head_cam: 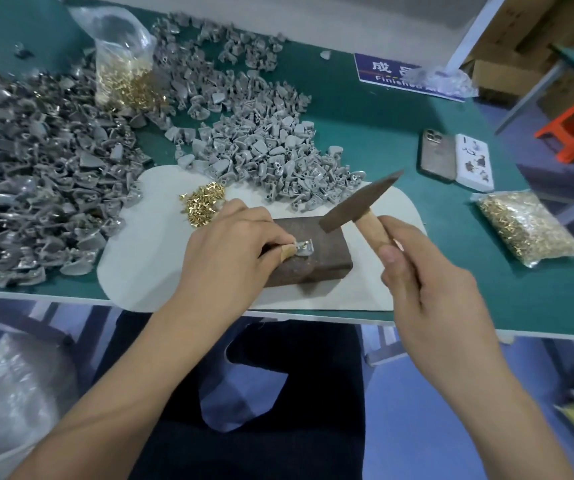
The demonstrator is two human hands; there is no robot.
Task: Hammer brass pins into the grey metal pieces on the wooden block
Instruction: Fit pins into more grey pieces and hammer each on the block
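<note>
Hammer (360, 206) is tilted, its head's long axis running from the blunt face down-left over the wooden block (313, 258) to the thin end up-right. Right hand (427, 289) wraps round the wooden handle, knuckles toward the camera. Just left of the face, the left hand (226, 247) pinches a grey metal piece (303, 246) on the block, taped fingertip touching it. Loose brass pins (200, 202) sit right behind that hand.

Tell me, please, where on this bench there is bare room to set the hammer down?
The pale mat is bare left of the block, between the left hand and the dark parts heap. Green bench lies bare between mat and sealed pin bag, below the phones. Behind the block, loose pins and grey pieces crowd.
</note>
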